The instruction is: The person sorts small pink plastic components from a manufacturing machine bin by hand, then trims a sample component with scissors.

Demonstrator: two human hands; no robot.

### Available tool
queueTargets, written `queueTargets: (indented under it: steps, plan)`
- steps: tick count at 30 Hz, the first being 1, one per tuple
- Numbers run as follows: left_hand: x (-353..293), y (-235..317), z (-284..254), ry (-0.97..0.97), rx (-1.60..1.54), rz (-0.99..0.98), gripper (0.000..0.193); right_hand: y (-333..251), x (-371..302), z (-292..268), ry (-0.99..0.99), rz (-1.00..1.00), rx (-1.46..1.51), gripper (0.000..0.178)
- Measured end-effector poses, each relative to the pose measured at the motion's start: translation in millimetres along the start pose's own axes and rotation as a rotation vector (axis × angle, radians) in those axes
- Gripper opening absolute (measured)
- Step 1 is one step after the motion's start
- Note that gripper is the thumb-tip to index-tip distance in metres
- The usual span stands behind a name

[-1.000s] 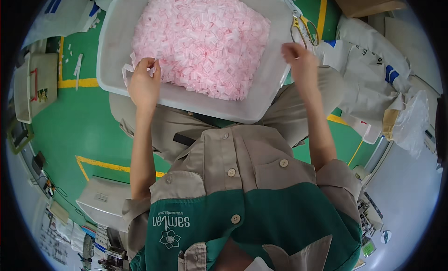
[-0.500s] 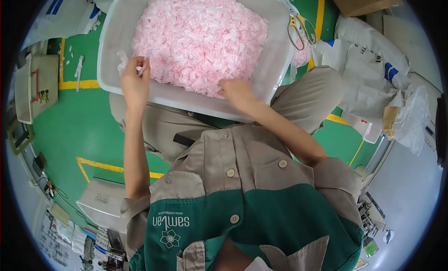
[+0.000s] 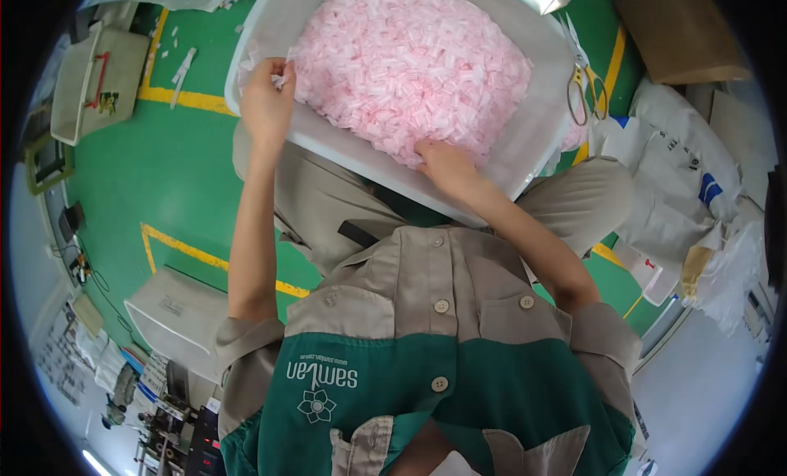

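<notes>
Left hand (image 3: pixel 266 103) at 11 o'clock pinches a white slip at the tub (image 3: pixel 525 148) rim | right hand (image 3: pixel 447 166) at 1 o'clock, fingers curled into pink packets (image 3: pixel 410 58), grip unclear | tub on lap, heaped full; sorting looks barely begun | scissors (image 3: pixel 584 86) at 2 o'clock.

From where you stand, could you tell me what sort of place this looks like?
Probably a factory or packing floor. The green floor carries yellow marking lines, a big white bin is heaped with small pink-and-white pieces, and white sacks lie stacked to the right.
</notes>
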State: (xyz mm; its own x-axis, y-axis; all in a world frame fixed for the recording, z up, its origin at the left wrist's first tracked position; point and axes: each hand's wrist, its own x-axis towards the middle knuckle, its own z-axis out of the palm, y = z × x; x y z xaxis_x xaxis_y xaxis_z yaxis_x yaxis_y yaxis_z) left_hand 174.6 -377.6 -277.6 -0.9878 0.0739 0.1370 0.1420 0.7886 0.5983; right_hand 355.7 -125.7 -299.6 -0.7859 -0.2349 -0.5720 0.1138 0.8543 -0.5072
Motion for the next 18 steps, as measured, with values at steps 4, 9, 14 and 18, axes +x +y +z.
queueTargets:
  steps: [4, 9, 14, 18]
  plan:
    - [-5.1, -2.4, -5.8, 0.034, 0.019, -0.017, 0.019, -21.5, 1.3, -23.4, -0.035, 0.051, -0.062, 0.027]
    - [-4.0, 0.3, -3.5, 0.072, -0.101, -0.039, 0.017, -20.1, 17.6, -3.3, 0.378, -0.442, -0.493, 0.042]
    - [-3.1, 1.7, -2.5, 0.084, -0.056, -0.006, 0.018, -14.4, 33.7, -6.9, 0.018, -0.184, -0.407, 0.034]
    - [-5.3, -7.4, -7.2, 0.093, -0.056, -0.039, 0.017, -21.7, 45.5, -36.8, 0.201, -0.216, -0.277, 0.041]
